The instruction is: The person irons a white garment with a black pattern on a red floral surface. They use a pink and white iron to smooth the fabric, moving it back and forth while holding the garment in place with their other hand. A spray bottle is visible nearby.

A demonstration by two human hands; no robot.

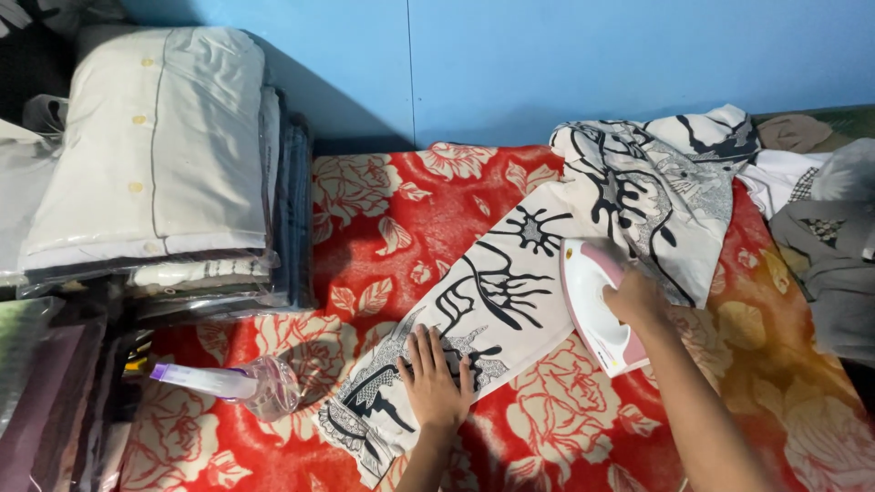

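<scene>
Cream black-printed garment point(510, 292) lies mid-blanket point(383, 219), pinned flat by the open left hand point(433, 383) while the right hand point(638, 296) clenches a pink-and-white iron point(597, 305) on it, which could scorch the cloth if it lingers.

Both forearms are bare to the frame's near edge, with no sleeve, watch, bracelet or ring showing on either, and the left hand point(435, 387) and right hand point(635, 299) wear no gloves, the left's fingernails short and unpainted.
</scene>
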